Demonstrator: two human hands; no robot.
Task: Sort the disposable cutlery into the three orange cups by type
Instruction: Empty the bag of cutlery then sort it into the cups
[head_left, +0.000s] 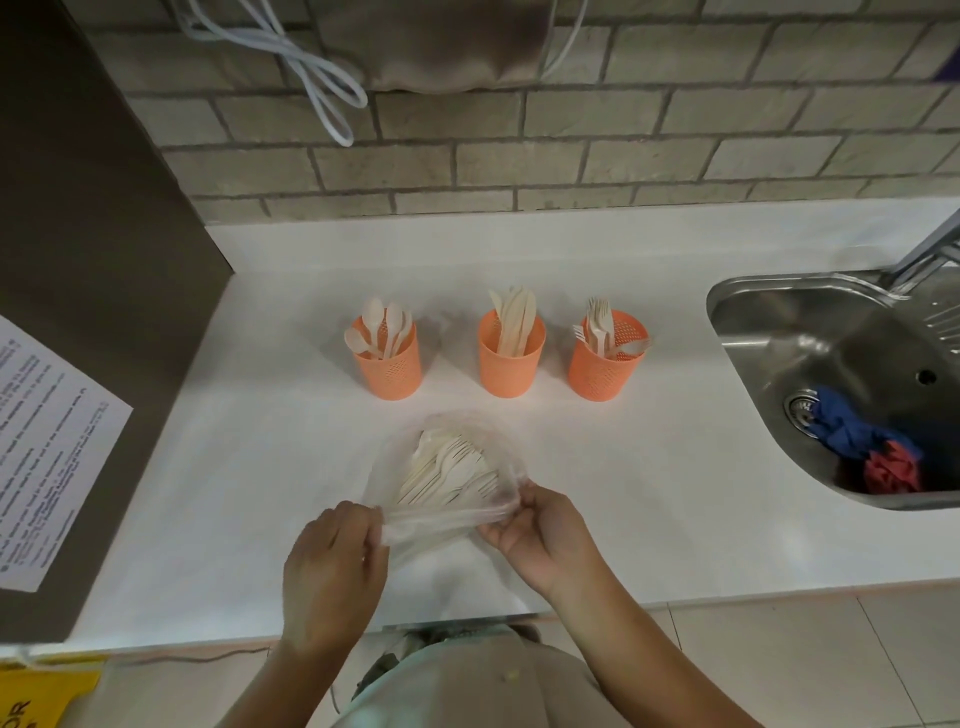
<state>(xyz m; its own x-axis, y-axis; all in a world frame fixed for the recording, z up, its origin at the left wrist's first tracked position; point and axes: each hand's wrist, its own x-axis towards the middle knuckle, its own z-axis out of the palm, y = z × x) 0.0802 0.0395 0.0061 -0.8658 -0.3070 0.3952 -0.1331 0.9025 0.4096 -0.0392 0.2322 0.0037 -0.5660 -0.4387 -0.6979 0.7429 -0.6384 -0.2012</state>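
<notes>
Three orange cups stand in a row on the white counter. The left cup (390, 366) holds spoons, the middle cup (510, 358) holds knives, and the right cup (605, 366) holds forks. In front of them lies a clear plastic bag (447, 470) with a bundle of pale cutlery (449, 475) inside, mostly forks by their tines. My left hand (332, 571) pinches the bag's near left edge. My right hand (540, 530) grips the bag's near right edge.
A steel sink (810, 332) with blue and red cloths (867, 452) sits at the right, its tap (930, 249) above. A brown panel with a printed sheet (47, 457) stands at the left. A brick wall (519, 156) runs behind the counter.
</notes>
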